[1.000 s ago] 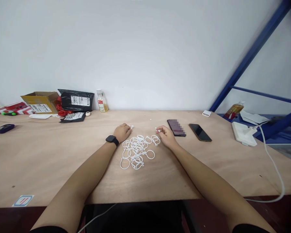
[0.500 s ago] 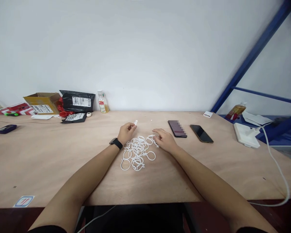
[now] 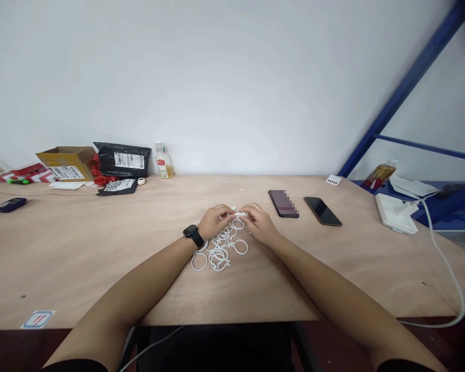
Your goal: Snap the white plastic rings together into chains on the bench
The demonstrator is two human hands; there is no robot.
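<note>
A heap of white plastic rings (image 3: 219,249) lies on the wooden table (image 3: 101,258) in front of me. My left hand (image 3: 214,221), with a black watch on its wrist, and my right hand (image 3: 259,223) meet above the far end of the heap. Both pinch a small white ring piece (image 3: 239,213) between their fingertips. The fingers of both hands are curled together around it.
Two dark phones (image 3: 282,203) (image 3: 322,211) lie to the right of my hands. A white charger with a cable (image 3: 394,214) and a blue metal frame (image 3: 406,82) stand at the right. At the back left are a cardboard box (image 3: 66,162), black bags (image 3: 122,160) and a small bottle (image 3: 163,161).
My hands were apart, each with a small white piece. They have come together over the rings and now hold one piece between them.
</note>
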